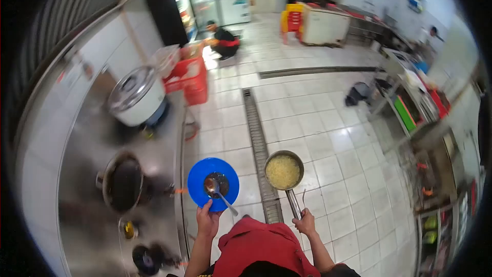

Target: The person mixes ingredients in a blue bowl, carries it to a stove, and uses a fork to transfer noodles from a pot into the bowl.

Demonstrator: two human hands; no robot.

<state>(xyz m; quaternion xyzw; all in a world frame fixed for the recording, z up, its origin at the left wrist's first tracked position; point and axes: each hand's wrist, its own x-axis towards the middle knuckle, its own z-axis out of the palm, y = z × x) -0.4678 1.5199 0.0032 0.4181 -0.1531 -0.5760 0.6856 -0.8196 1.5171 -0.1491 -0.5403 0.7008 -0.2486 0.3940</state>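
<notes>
My left hand [207, 220] grips the near edge of a blue plate [197, 175], its thumb over the rim. Dark sauce [223, 178] lies in the middle of the plate, and a metal spoon [221, 195] rests in it with its handle over the near rim. Out to the right, my right hand [306, 222] is closed around the handle of a steel saucepan [293, 200]. Pale yellow, noodle-like food [283, 172] fills the pan. A thin metal utensil [304, 198] sticks up from the same hand; its lower end is hidden by the fingers.
Along the left runs a steel counter [89, 149] with a dark-filled pot [106, 187] and a large lidded cooker [137, 97]. Red crates [192, 84] stand beyond it. A drain grate [252, 123] crosses the tiled floor. One person [225, 42] crouches near the fridge; shelves [435, 231] line the right.
</notes>
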